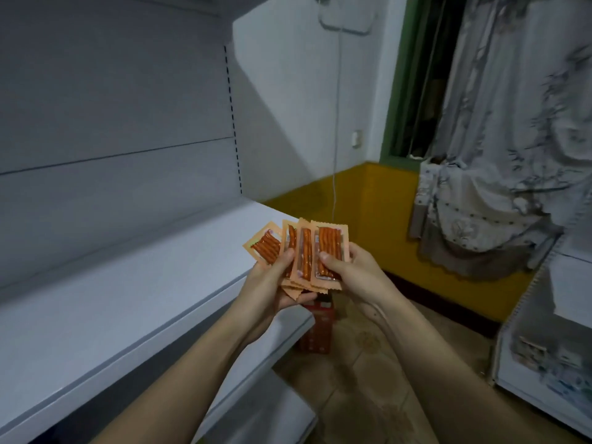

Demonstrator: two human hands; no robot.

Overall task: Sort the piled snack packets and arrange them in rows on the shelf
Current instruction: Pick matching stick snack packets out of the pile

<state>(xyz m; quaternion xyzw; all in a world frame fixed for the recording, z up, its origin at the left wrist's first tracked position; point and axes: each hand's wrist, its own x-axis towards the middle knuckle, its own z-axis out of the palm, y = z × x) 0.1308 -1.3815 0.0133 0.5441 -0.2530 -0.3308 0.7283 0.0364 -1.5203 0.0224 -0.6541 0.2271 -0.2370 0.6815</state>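
Note:
Several orange snack packets (pixel 304 248) with clear windows showing reddish sticks are fanned out between both hands, above the right end of the white shelf (pixel 134 290). My left hand (pixel 272 283) holds the fan from below and the left, thumb on the front of a packet. My right hand (pixel 349 270) pinches the rightmost packet (pixel 330 251) with its thumb on the front. No packets lie on the part of the shelf that is in view.
A red box (pixel 318 328) stands on the tiled floor below the hands, beside the shelf end. A lower shelf (pixel 266 408) juts out beneath. Another white rack (pixel 544 363) stands at the right. A patterned curtain (pixel 499 155) hangs at the back right.

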